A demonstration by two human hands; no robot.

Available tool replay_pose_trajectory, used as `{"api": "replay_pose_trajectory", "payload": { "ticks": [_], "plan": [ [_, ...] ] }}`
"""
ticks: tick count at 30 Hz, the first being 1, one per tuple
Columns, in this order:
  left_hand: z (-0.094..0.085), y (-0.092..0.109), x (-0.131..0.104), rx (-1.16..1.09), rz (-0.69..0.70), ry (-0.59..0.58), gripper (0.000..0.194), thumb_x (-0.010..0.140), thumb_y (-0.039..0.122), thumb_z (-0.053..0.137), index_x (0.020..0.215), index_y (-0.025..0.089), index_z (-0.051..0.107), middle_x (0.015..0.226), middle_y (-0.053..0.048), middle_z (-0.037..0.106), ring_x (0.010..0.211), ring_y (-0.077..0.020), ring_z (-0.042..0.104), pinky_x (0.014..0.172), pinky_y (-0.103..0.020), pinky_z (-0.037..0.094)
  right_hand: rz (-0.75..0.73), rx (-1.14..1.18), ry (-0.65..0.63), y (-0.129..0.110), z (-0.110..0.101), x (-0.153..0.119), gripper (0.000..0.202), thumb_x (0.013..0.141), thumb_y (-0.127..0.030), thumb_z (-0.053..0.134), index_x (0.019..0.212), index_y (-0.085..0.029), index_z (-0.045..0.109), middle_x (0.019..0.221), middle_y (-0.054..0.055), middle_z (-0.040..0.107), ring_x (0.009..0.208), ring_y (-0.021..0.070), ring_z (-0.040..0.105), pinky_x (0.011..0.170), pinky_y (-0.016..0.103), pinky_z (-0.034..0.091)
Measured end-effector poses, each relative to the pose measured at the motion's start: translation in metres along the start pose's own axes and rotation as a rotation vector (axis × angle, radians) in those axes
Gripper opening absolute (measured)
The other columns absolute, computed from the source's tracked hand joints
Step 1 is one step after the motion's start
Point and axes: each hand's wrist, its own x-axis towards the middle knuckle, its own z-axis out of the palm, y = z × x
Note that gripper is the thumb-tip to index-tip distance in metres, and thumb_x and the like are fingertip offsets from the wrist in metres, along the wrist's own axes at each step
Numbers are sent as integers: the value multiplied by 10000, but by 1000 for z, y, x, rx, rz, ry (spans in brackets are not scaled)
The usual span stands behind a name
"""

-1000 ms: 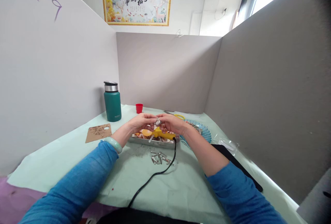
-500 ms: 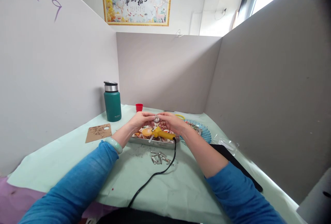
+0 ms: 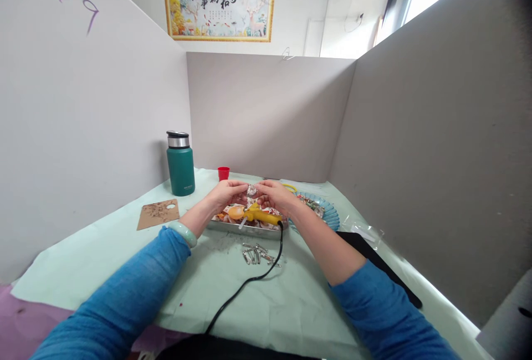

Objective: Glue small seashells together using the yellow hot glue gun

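Over the far side of a metal tray (image 3: 249, 229), a small whitish, silvery piece (image 3: 251, 189) is held up between my two hands, too small to name. My left hand (image 3: 226, 194) pinches it from the left with thumb and fingertips. From the right, the fingertips of my right hand (image 3: 275, 194) close on it too. Below them, a yellow hot glue gun (image 3: 262, 215) lies across the tray on orange, white and red pieces. Its black cord (image 3: 245, 285) runs toward me. Several small metal clips (image 3: 257, 255) lie in front of the tray.
A blue plate (image 3: 331, 215) of small pieces stands right of the tray. To the left are a green bottle (image 3: 180, 169) and a brown card (image 3: 158, 214); a red cup (image 3: 223, 173) stands behind. Grey partitions (image 3: 270, 111) enclose the table.
The small piece has turned in my fingertips and shows a different, whiter side. My fingers have shifted slightly; the glue gun, tray and clips stay in place.
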Motion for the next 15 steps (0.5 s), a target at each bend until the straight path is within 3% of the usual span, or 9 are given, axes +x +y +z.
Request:
{"api": "replay_pose_trajectory", "payload": {
  "ticks": [8, 15],
  "plan": [
    [-2, 1, -1, 18, -39, -41, 349, 627, 247, 828, 902, 95, 674, 757, -59, 690, 554, -108, 617, 616, -282, 554, 2, 1, -2, -3, 2, -3, 109, 855, -257, 602, 866, -153, 570, 745, 32, 655, 503, 72, 555, 451, 182, 455],
    [0, 1, -1, 8, 0, 0, 311, 595, 214, 838, 838, 82, 696, 749, -68, 706, 579, -117, 636, 640, -268, 547, -39, -5, -30, 0, 1, -3, 139, 831, -259, 630, 902, -150, 582, 778, 28, 651, 537, 73, 569, 453, 173, 453]
  ]
}}
